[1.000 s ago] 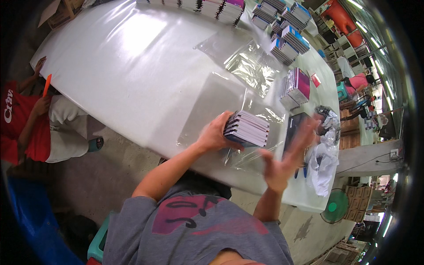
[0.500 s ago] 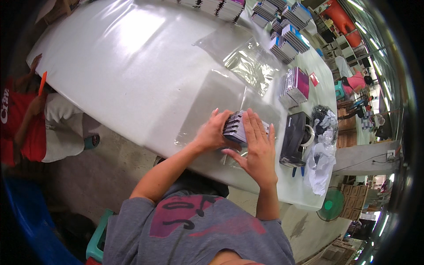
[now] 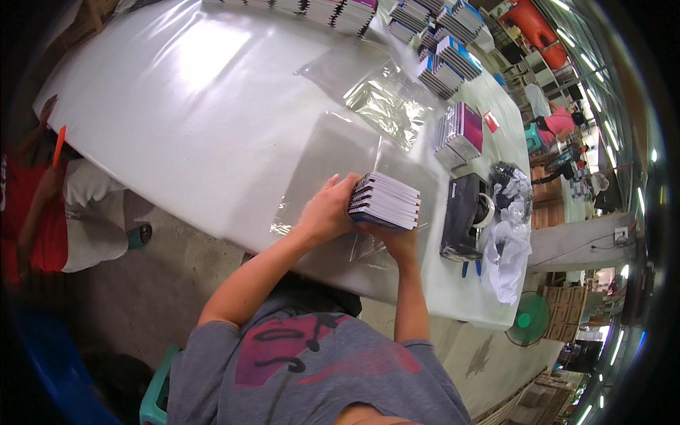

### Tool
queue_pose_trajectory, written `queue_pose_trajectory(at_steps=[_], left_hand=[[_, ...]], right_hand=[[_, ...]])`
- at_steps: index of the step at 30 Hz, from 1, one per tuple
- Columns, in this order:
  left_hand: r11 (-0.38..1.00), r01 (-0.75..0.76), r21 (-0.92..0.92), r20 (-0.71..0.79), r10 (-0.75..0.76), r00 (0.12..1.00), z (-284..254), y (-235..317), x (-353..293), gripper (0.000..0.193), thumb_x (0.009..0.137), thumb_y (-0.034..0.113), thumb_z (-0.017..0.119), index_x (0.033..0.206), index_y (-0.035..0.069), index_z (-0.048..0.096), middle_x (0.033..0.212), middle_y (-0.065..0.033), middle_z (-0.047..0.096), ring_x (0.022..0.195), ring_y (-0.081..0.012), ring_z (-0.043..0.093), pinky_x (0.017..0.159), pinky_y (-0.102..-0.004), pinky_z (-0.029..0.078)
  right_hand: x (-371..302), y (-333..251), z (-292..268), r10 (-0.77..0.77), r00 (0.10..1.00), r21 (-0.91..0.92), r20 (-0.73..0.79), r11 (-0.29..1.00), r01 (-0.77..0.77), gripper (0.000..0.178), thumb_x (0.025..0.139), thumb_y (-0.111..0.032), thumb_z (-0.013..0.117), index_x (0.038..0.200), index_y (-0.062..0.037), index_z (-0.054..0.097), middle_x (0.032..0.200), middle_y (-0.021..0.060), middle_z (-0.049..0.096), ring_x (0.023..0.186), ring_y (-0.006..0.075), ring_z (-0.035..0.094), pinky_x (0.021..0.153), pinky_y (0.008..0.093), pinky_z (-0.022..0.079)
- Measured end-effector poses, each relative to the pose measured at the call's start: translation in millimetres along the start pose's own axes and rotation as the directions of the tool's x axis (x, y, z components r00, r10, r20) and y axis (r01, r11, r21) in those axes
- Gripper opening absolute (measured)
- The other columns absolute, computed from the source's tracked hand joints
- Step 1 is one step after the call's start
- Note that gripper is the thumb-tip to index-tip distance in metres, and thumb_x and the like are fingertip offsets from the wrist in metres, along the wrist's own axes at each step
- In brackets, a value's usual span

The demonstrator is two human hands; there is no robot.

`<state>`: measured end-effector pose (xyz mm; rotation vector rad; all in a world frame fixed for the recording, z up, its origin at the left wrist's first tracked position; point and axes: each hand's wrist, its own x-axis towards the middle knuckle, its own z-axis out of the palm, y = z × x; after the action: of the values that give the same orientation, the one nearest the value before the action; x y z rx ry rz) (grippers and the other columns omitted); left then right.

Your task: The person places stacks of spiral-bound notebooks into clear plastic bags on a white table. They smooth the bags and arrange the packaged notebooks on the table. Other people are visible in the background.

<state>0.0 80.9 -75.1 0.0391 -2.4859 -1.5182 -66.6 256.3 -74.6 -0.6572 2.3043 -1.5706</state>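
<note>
The stack of spiral notebooks was held to the left of the black tape dispenser. Its bound side was gripped by the left hand, with the fingers pressed along it; the right hand was placed at its near, lower side, and how those fingers were closed could not be told, because they were hidden. White page edges were turned upward. Left of the dispenser, a clear plastic sheet was spread on the white-covered table. Purple-covered notebooks were piled beyond the dispenser. Far left of it, a person in red was seen.
</note>
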Motion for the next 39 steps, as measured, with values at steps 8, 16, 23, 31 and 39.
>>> queue_pose_trajectory(at_steps=[8, 16, 23, 31, 39], left_hand=[[0.951, 0.185, 0.247, -0.003, -0.190, 0.982, -26, 13, -11, 0.114, 0.059, 0.059, 0.076, 0.141, 0.000, 0.024, 0.146, -0.0291, 0.016, 0.137, -0.0404, 0.018, 0.111, -0.0444, 0.022], [0.767, 0.184, 0.615, -0.099, -0.157, 0.983, -13, -28, -41, 0.109, 0.069, 0.072, 0.057, 0.144, 0.002, 0.021, 0.150, -0.0250, 0.010, 0.141, -0.0344, 0.007, 0.113, -0.0428, 0.012], [0.765, 0.213, 0.608, -0.060, -0.223, 0.973, -15, -23, -37, 0.110, 0.069, 0.070, 0.059, 0.144, 0.000, 0.018, 0.151, -0.0228, 0.008, 0.142, -0.0320, 0.006, 0.114, -0.0409, 0.009], [0.750, 0.198, 0.631, -0.083, -0.189, 0.978, -13, -23, -39, 0.112, 0.068, 0.071, 0.057, 0.144, -0.001, 0.019, 0.151, -0.0219, 0.011, 0.142, -0.0317, 0.008, 0.114, -0.0418, 0.011], [0.741, 0.200, 0.641, -0.083, -0.192, 0.978, -14, -24, -38, 0.111, 0.068, 0.071, 0.055, 0.144, -0.001, 0.018, 0.151, -0.0200, 0.014, 0.142, -0.0317, 0.008, 0.113, -0.0431, 0.011]], right_hand=[[20, -28, -7, -0.086, 0.996, -0.010, -0.013, 0.996, 0.086, 0.063, 0.053, -0.008, 0.089, 0.108, -0.0013, 0.058, 0.100, 0.0056, 0.065, 0.091, 0.0158, 0.062, 0.082, 0.0292, 0.049], [29, -9, -37, 0.083, 0.995, 0.378, -0.059, 0.924, -0.055, 0.064, 0.065, -0.012, 0.081, 0.122, -0.0061, 0.052, 0.113, 0.0055, 0.059, 0.102, 0.0193, 0.058, 0.087, 0.0338, 0.048], [50, -26, -86, 0.501, 0.848, 0.430, 0.171, 0.737, -0.522, 0.065, 0.070, -0.020, 0.080, 0.125, -0.0057, 0.049, 0.118, 0.0091, 0.058, 0.105, 0.0240, 0.058, 0.094, 0.0396, 0.047], [73, -22, -30, 0.603, 0.724, 0.160, 0.336, 0.721, -0.675, 0.065, 0.072, -0.026, 0.078, 0.126, -0.0045, 0.048, 0.118, 0.0106, 0.058, 0.104, 0.0244, 0.059, 0.094, 0.0405, 0.047], [72, -38, -24, 0.625, 0.708, 0.070, 0.329, 0.731, -0.679, 0.069, 0.068, -0.033, 0.080, 0.124, -0.0058, 0.051, 0.112, 0.0103, 0.062, 0.100, 0.0220, 0.061, 0.087, 0.0387, 0.050]])
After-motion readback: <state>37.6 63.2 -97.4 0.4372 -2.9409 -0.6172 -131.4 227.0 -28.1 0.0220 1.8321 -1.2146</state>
